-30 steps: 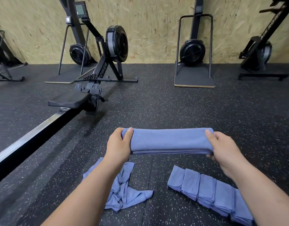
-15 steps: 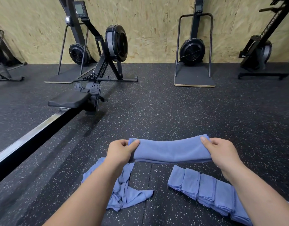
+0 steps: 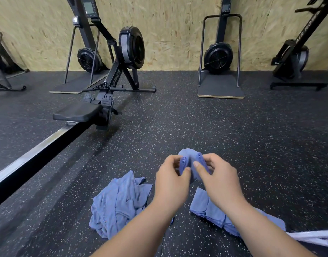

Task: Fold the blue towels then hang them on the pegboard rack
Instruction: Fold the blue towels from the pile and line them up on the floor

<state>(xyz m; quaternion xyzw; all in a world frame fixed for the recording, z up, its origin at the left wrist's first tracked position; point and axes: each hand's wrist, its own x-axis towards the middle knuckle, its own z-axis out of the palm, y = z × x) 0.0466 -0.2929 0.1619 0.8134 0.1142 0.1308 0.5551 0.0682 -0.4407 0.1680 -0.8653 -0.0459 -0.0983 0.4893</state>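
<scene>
Two pinching grips, left hand and right hand, on the doubled blue towel

Views: one, the head view.
Position: on the person's head, above the speckled floor and over the hands.
Direction: forward and down, facing the chipboard wall at the far side.
Nearest: both forearms enter from the bottom edge; the left hand and right hand meet just below centre, pinching a folded towel.
Near ground: the loose towel heap lies left of the arms, the row of folded towels right, partly hidden by the right forearm.
Far ground: the rowing machine stands upper left, well apart from the hands.
Lens: wide-angle, taking in the wall from edge to edge.
</scene>
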